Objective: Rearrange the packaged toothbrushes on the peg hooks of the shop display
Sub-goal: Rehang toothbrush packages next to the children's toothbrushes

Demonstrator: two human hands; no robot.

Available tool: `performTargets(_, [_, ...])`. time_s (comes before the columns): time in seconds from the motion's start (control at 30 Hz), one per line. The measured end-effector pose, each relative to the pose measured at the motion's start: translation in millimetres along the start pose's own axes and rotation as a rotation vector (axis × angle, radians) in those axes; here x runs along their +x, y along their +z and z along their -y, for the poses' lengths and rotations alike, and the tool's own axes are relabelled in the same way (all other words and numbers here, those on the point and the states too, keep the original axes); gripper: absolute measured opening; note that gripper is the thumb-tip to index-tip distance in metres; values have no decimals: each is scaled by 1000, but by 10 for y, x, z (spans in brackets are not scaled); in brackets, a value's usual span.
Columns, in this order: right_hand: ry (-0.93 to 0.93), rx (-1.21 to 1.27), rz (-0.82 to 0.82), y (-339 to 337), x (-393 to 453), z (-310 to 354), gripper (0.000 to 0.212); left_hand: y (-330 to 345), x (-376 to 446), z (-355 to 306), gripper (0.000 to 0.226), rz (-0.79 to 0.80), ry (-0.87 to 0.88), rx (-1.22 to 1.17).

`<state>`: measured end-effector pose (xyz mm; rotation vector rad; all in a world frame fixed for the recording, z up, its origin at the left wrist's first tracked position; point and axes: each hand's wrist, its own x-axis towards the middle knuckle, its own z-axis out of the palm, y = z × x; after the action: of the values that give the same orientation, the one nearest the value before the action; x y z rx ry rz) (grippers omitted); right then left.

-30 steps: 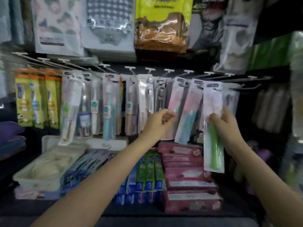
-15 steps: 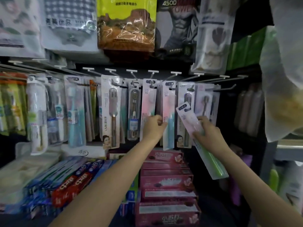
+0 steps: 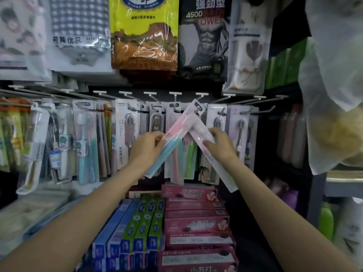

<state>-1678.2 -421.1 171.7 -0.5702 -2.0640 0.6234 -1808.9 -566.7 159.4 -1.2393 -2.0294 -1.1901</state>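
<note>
With the left hand (image 3: pixel 146 147) pinching a blue-and-pink toothbrush pack (image 3: pixel 170 141) and the right hand (image 3: pixel 220 144) gripping a pale one (image 3: pixel 204 134), crossed below the peg hooks (image 3: pixel 177 107), thread each hang-hole squarely.

left hand (image 3: pixel 146 149), right hand (image 3: pixel 221 145), tilted toothbrush packs (image 3: pixel 174 138)

Dim shop display: bagged towels (image 3: pixel 144 36) hung above, boxed toothpaste (image 3: pixel 196 224) stacked below, dark shelving (image 3: pixel 282 134) at right.
</note>
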Motion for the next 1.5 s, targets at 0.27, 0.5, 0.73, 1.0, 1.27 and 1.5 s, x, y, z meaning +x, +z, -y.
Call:
performTargets(0.27, [-7,-58,-31,27,15,-69,32,-34,14,-25,25,53,4,28])
performTargets(0.5, [31,-95,-42,-220,123,-7,29,-109,89,-7,28,59,22,58])
performTargets(0.73, [9,-253,-130,-299,171,98,33,-228,177,20,30,3,51,148])
performTargets(1.0, [137,20,-142,-140,75,-150,25,-63,106,-17,30,64,-24,58])
performTargets(1.27, [29,-45,-76,-196,-20,-111,26,79,29,-45,28,43,-110,-118])
performTargets(1.5, [-22,-141,64,-210,-172,-173,38,232,-45,-116,29,120,-301,-458])
